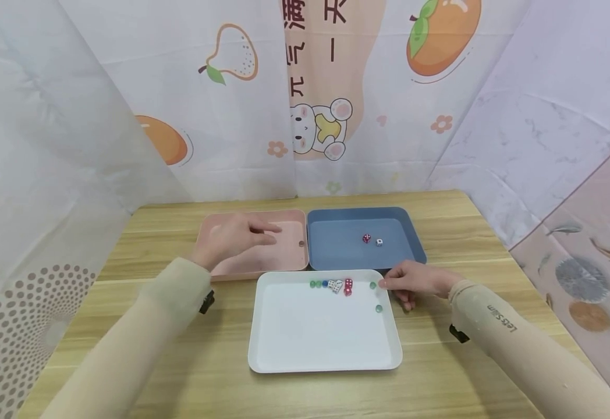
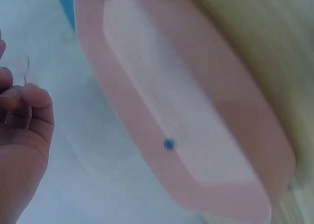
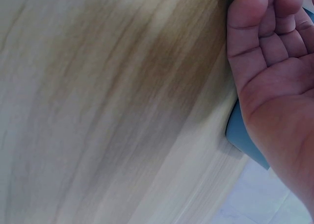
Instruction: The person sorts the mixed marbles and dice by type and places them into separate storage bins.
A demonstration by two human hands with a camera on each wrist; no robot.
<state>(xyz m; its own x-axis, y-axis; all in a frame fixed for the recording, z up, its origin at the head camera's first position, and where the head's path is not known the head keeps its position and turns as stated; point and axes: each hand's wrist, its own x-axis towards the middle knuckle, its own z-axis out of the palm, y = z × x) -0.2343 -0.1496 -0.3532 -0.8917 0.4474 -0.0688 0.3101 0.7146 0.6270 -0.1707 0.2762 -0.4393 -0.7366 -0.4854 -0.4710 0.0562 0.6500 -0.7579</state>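
My left hand (image 1: 237,237) hovers over the pink tray (image 1: 216,269), thumb and fingers apart, with nothing visible between them. A blue marble (image 2: 169,144) lies against that tray's wall in the left wrist view; a small dark marble (image 1: 301,243) is at its right end. My right hand (image 1: 415,282) is at the right rim of the white tray (image 1: 323,343), its index fingertip close beside a green marble (image 1: 373,286), other fingers loosely bent. Another green marble (image 1: 379,308) lies nearer to me. Red dice (image 1: 348,287) and white dice (image 1: 335,286) sit along the tray's far side.
Left of the dice are a blue marble (image 1: 325,284) and two green marbles (image 1: 315,284). The blue tray (image 1: 333,238), behind the white one, holds a red die (image 1: 366,238) and a white die (image 1: 379,242). A printed curtain (image 1: 252,145) hangs behind the wooden table (image 1: 210,361).
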